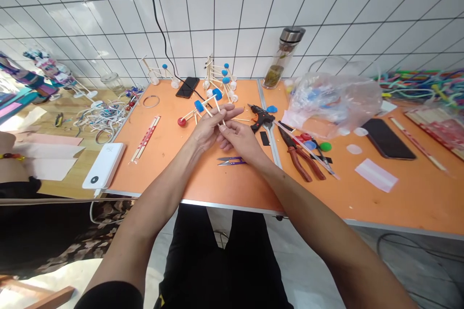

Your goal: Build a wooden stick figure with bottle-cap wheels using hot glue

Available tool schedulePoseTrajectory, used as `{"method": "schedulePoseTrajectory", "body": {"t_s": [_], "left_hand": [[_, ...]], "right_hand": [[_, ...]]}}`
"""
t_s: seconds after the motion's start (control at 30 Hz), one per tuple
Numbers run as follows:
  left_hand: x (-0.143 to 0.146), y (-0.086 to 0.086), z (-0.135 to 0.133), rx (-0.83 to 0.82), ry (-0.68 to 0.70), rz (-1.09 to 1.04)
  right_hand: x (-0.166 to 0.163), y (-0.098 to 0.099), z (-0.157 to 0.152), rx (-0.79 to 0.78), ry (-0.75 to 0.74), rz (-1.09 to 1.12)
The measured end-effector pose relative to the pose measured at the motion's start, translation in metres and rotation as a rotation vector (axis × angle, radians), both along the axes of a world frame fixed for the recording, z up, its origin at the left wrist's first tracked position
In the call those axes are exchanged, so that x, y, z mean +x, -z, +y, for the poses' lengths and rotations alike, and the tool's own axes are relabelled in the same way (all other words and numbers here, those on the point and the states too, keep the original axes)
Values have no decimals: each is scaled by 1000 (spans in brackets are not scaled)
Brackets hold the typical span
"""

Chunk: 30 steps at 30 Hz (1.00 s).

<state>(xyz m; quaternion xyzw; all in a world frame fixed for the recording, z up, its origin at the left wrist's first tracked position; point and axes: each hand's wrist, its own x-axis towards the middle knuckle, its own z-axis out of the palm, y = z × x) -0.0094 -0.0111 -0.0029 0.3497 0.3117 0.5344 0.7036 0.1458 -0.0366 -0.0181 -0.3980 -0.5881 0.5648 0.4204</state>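
My left hand [212, 124] and my right hand [241, 139] meet above the orange table [163, 164]. Both grip a small model of thin wooden sticks [208, 104] with blue bottle caps and one red cap [181, 121] at its ends. The left hand's fingers close round the sticks from below. The right hand pinches a stick end beside the left fingers. Purple thread snips [232, 160] lie on the table just under my right hand. A black glue gun [261, 117] lies right of my hands.
Red-handled pliers [300, 157], loose caps and a clear plastic bag [331, 101] lie to the right, with a black phone [387, 138]. Other stick models [219, 77], a phone [187, 87] and a glass bottle [282, 58] stand by the tiled wall. Wrapped chopsticks [145, 139] and a white power bank [104, 165] are left.
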Motion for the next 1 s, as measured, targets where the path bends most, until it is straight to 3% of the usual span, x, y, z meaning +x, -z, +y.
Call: {"method": "schedulePoseTrajectory", "body": {"t_s": [0.4, 0.57, 0.73, 1.0], "left_hand": [[-7, 4, -6, 121, 191, 83], [-6, 4, -7, 54, 177, 99], [-4, 1, -10, 93, 197, 90], [4, 2, -10, 99, 29, 102]], "right_hand": [[2, -4, -5, -36, -64, 68], [1, -4, -6, -49, -54, 117], [-1, -4, -7, -64, -24, 134], [-1, -1, -5, -46, 48, 190]]}}
